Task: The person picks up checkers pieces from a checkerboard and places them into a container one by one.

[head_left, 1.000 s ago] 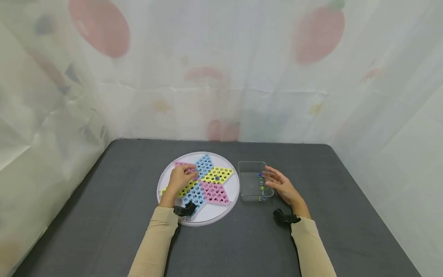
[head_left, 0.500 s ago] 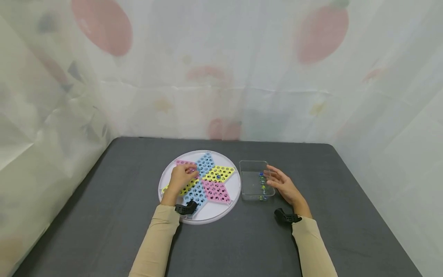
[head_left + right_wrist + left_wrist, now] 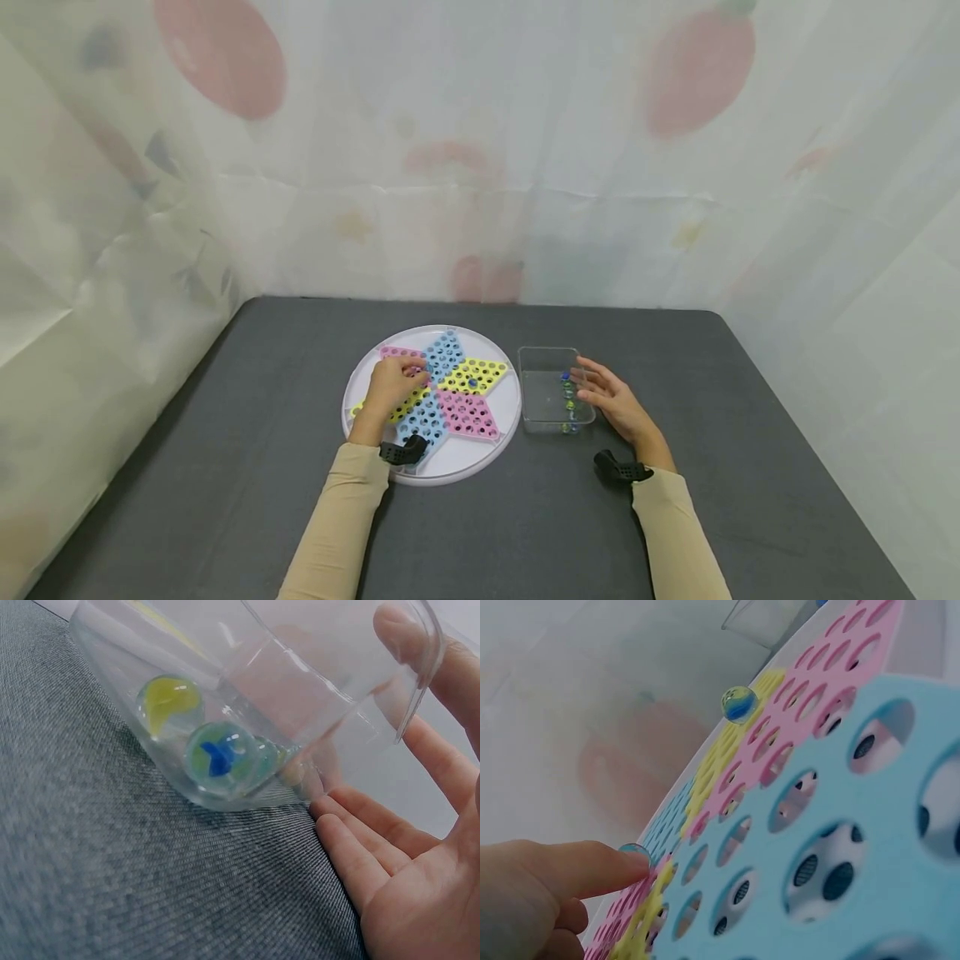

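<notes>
My left hand (image 3: pixel 392 385) is over the left part of a round white Chinese checkers board (image 3: pixel 457 457), whose star has pink, blue and yellow holed sections. At its fingertips it pinches a clear marble (image 3: pixel 634 848), partly hidden by a finger. Another marble (image 3: pixel 739 704), yellow and blue inside, sits in the yellow section at right. My right hand (image 3: pixel 611 406) holds the right side of a clear plastic box (image 3: pixel 534 427), its fingers spread along the wall. Several glass marbles (image 3: pixel 222 757) lie in a row along that side of the box.
Board and box stand side by side on a dark grey cloth-covered table (image 3: pixel 480 542). A pale curtain (image 3: pixel 480 150) with faded fruit prints hangs behind it and at both sides. Each wrist wears a black camera strap (image 3: pixel 405 451).
The whole head view shifts slightly at first, then stays steady. Both hands keep their places at the board and the box, with no clear movement of the marbles.
</notes>
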### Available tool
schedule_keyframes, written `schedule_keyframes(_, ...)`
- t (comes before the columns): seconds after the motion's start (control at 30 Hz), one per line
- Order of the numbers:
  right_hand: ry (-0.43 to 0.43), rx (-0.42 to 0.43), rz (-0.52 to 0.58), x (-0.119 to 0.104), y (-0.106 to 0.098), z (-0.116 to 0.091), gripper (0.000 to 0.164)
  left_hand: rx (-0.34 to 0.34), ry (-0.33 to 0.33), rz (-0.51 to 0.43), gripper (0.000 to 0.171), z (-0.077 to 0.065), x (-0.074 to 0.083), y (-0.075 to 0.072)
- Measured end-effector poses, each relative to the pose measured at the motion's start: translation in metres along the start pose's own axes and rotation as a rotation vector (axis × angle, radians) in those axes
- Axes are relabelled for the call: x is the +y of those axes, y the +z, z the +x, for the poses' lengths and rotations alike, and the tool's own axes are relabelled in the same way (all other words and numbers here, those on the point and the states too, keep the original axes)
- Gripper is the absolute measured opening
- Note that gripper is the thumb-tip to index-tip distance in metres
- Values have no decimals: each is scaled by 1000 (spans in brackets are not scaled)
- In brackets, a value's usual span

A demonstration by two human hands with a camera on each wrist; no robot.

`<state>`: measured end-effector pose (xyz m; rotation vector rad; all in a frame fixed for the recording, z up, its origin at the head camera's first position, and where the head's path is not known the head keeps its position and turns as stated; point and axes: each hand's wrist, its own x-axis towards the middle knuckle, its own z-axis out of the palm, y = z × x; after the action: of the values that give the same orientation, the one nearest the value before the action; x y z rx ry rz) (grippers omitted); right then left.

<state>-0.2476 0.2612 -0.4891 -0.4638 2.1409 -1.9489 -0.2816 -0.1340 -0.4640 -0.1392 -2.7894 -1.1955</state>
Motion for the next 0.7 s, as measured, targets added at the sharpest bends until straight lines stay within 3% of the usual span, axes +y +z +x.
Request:
schedule_keyframes(0.2,-12,-6,-1,0,0,2,70,21,41,-75,25,-2,-3,-2)
schedule_keyframes(0.5,-27,-11,2,3,1,0,68,-39,-30,-52,24,-1,-2,1)
schedule_keyframes(0.7,0,0,-5,1,1,-1,69,-49,-23,-56,26,-2,0,-1)
